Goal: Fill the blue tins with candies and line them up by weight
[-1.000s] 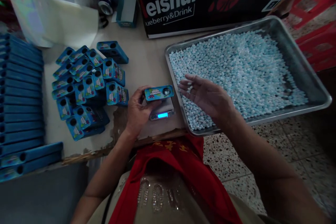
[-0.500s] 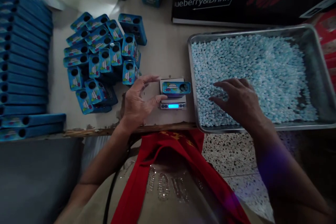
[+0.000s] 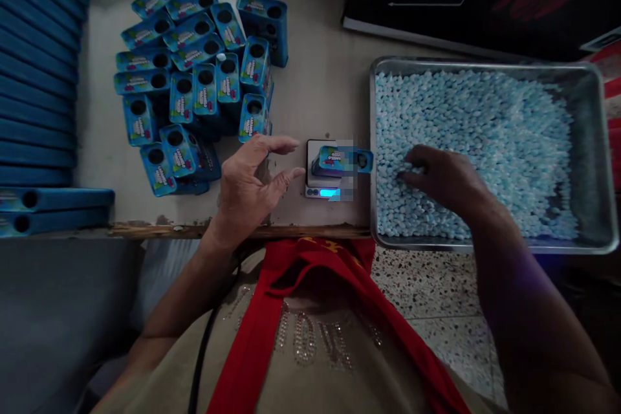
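A small digital scale [image 3: 313,168] with a lit blue display lies at the table's front. On it rests a blue candy box [image 3: 330,158] with a round hole at its right end, partly pixelated. My left hand [image 3: 250,191] is open just left of the scale, thumb and fingers apart, touching neither scale nor box. My right hand [image 3: 449,181] dips into the pale blue candies [image 3: 485,110] in a metal tray [image 3: 495,247]. Its fingertips are drawn together among the candies; what lies between them is mostly hidden.
Several blue boxes [image 3: 194,32] stand on end left of the scale. A long row of similar boxes [image 3: 39,77] fills the far left. Behind the tray sits a large black printed carton [image 3: 436,6]. The table's worn wooden edge [image 3: 194,231] runs in front.
My right hand's fingers have drawn closer together in the candies. My left thumb has come away from the box. The whole view has shifted slightly.
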Demonstrator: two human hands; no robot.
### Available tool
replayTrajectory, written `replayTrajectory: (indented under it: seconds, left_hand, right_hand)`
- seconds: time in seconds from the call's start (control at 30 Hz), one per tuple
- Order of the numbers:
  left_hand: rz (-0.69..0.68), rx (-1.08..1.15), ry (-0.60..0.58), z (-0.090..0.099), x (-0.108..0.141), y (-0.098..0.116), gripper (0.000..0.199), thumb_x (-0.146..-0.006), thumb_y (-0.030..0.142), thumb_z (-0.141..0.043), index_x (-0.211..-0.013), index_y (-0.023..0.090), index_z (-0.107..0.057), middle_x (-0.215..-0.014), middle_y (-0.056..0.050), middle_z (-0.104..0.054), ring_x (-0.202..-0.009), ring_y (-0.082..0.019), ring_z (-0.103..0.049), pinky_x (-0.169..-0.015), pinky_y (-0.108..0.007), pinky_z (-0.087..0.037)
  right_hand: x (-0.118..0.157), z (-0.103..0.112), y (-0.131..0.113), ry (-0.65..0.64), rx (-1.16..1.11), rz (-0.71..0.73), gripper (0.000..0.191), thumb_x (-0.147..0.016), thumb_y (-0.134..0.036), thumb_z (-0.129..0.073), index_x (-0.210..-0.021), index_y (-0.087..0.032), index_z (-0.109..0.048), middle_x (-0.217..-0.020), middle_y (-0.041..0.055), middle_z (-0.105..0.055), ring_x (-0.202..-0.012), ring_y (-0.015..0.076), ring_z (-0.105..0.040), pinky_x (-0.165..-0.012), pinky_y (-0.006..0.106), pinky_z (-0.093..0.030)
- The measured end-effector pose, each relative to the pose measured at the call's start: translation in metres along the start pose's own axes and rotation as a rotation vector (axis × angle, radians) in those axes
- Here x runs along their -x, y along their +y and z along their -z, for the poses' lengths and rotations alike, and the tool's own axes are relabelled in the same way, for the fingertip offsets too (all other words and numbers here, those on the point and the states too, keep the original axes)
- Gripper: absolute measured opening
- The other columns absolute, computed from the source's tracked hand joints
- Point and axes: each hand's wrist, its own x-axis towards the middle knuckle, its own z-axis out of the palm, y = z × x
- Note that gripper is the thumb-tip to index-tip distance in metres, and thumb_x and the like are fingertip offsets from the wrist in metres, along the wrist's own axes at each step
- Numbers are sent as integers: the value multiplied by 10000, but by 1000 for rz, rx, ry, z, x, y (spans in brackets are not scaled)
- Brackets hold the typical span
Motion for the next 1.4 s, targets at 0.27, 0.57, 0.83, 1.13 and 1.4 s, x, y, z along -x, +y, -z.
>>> replayTrajectory:
  seconds: [0.27, 0.57, 0.83, 1.13, 1.4]
  left_hand:
    - [-48, 107, -100, -13, -6, -8, 444, -1042, 394, -888, -1445, 275, -745, -1315, -82, -808, -1175, -245, -809, -1135, -423, -675]
    - [-63, 24, -154, -34, -20, -12, 736, -913, 393, -1021, -1548, 299, -661, -1521, -106, -733, -1414, -325, -722, -1254, -494, -597]
    - [-42, 27, -294, -72, -32, -13, 395, -955, 243, -931, -1315, 256, -771, -1169, -42, -840, -1077, -261, -806, -1011, -403, -664]
    - [-373, -289, -285, -83, -51, 18, 386, -1056, 156, -703, -1367, 352, -821, -1320, -57, -823, -1264, -329, -736, -1299, -590, -501]
    - [-40, 23, -112, -80, -41, -15, 322, -965, 270, -909, -1248, 258, -757, -1187, -52, -808, -1097, -260, -774, -1017, -391, -636]
  right_hand:
    - [16, 9, 11, -68, -674, -161, 308, -785, -398, -853, -1020, -223, -759, -708, -15, -638, -653, 152, -568, -625, 308, -428]
    - [14, 1, -3, -75, -932, -119, 327, -780, -481, -896, -936, -233, -752, -755, -3, -648, -661, 139, -554, -618, 292, -451]
    - [24, 4, -13, 357, -506, 108, 265, -949, -439, -775, -1152, -291, -858, -1332, 98, -847, -1345, 354, -751, -1245, 596, -521]
    - [22, -34, -66, -104, -1478, -94, 498, -1074, -698, -531, -1279, -293, -735, -1554, 120, -757, -1542, 319, -675, -1224, 558, -641]
    - [20, -30, -62, -121, -1606, -176, 313, -849, -383, -834, -1131, -248, -827, -1379, 91, -841, -1357, 277, -785, -1294, 461, -602]
